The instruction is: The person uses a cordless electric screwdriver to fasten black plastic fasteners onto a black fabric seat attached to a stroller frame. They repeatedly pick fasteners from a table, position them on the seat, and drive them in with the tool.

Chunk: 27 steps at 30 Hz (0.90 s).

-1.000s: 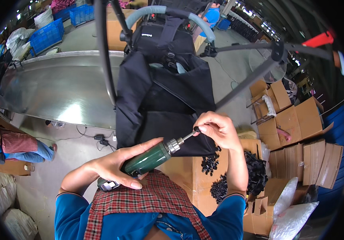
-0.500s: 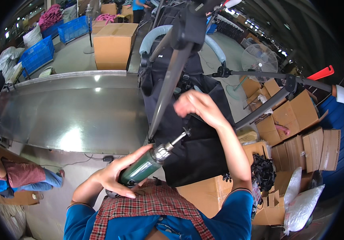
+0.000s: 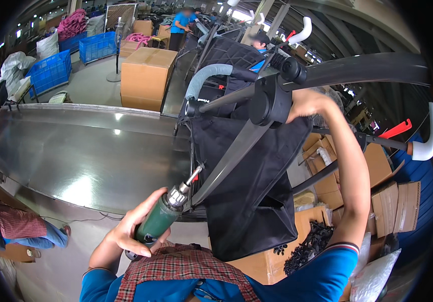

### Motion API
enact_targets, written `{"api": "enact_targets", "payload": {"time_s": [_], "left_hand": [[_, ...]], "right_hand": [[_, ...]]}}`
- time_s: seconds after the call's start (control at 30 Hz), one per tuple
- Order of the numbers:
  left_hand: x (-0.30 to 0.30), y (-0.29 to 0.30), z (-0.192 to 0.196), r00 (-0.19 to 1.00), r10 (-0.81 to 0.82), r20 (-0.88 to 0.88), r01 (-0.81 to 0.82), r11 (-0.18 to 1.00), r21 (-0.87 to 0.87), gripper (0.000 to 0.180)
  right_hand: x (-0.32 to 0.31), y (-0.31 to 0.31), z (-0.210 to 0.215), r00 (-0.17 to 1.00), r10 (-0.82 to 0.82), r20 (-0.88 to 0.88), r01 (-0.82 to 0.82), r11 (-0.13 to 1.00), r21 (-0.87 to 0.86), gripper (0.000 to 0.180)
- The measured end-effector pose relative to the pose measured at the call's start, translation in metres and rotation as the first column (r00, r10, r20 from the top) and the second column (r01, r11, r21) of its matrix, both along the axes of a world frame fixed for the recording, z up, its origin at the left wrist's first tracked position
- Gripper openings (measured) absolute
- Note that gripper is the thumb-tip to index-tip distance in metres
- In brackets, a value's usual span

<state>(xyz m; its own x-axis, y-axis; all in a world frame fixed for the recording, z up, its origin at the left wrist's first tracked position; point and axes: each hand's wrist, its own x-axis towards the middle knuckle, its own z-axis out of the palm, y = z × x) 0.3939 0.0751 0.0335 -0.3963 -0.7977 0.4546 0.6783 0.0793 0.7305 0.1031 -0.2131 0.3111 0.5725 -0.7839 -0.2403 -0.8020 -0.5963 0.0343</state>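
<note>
Clasps an electric screwdriver (image 3: 157, 221) in the left hand (image 3: 137, 230), below and left of the stroller-frame joint (image 3: 268, 103), with the right hand (image 3: 309, 104) apart, just right of it, in an unclear grip.

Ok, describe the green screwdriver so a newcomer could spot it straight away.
Find the broad, shiny metal table on the left. Below its near edge, toward the right end, the left hand holds the screwdriver. Its green barrel and silver collar set it apart from the dark grey frame tube beside it.

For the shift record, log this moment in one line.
left hand: holds green screwdriver | right hand: at black frame joint
</note>
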Motion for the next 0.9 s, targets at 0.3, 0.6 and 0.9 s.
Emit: {"api": "enact_targets", "payload": {"time_s": [0.3,0.6,0.9], "left_hand": [[-0.007,-0.014,-0.006,0.998,0.053,-0.046,-0.054,0.998,-0.026,0.121],[-0.01,-0.007,-0.002,0.991,0.12,-0.052,-0.12,0.993,0.012,0.119],[-0.017,-0.03,0.034,0.929,0.329,0.171,-0.304,0.94,-0.157,0.111]], "right_hand": [[0.068,0.087,-0.127,-0.019,0.421,0.907,-0.087,0.903,-0.421,0.019],[0.064,0.061,-0.088,0.046,0.485,0.873,-0.461,0.786,-0.413,0.033],[0.093,0.08,-0.073,0.132,0.288,0.949,-0.381,0.898,-0.219,0.023]]}}
